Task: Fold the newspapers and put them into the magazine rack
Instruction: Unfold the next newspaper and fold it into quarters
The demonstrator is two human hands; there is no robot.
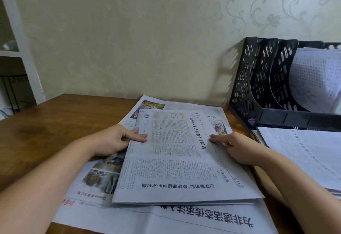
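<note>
A folded newspaper [177, 156] lies on top of other spread newspapers [166, 217] in the middle of the wooden table [51, 123]. My left hand [116, 139] holds the folded paper's left edge, thumb on top and fingers curled under it. My right hand [234, 147] pinches the paper's right edge with fingertips on the sheet. The black perforated magazine rack [262, 86] stands at the back right against the wall, with a folded newspaper [313, 78] in its right compartment.
Another stack of newspapers [302, 158] lies on the table at the right, in front of the rack. A patterned wall runs behind the table. A white shelf unit [22, 53] stands at the far left.
</note>
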